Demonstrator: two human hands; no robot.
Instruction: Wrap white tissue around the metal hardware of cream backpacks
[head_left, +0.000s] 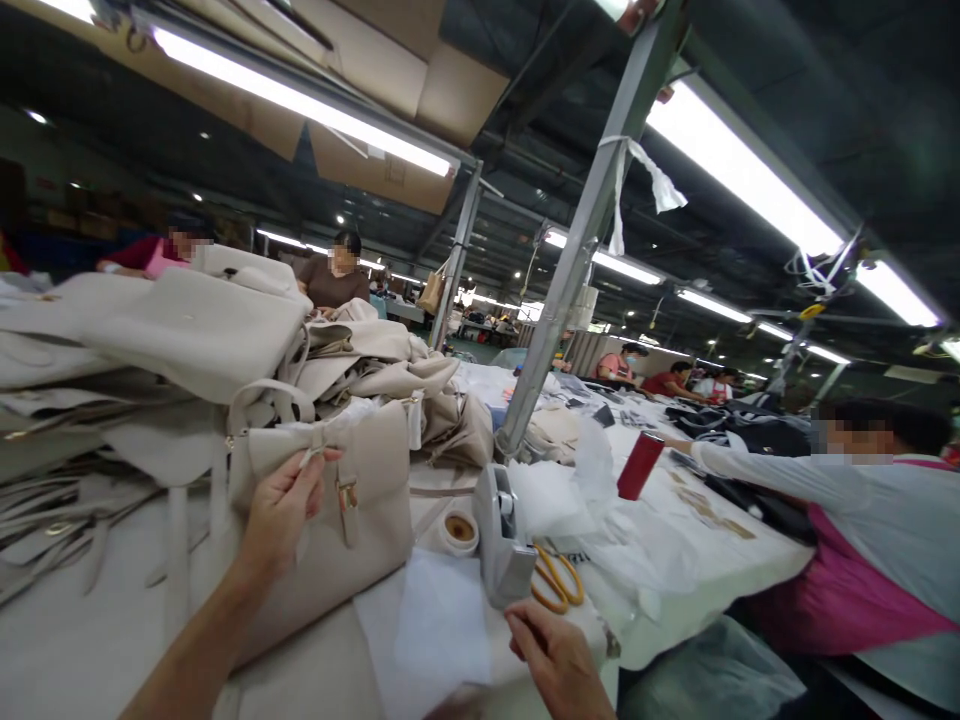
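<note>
A beige leather-look handbag (319, 540) with a top handle and a gold-toned buckle (347, 497) stands upright in front of me, tilted slightly. At its upper front, my left hand (281, 510) pinches a thin beige strap (310, 455) between thumb and fingers. My right hand (559, 655) is closed with fingertips together, right at the front end of a grey tape dispenser (501, 545). Whatever those fingertips hold is too small to make out. Yellow-handled scissors (559, 580) lie just beyond that hand. A tape roll (457, 530) and white tissue sheets (442, 625) lie between bag and dispenser.
Stacked beige bags (187, 325) and loose straps (56, 520) crowd the left. A metal post (570, 260) rises behind the dispenser. Plastic wrapping (600, 500) and a red box-like object (640, 465) lie to the right, where a co-worker (885, 540) reaches across the table. Other people work farther back.
</note>
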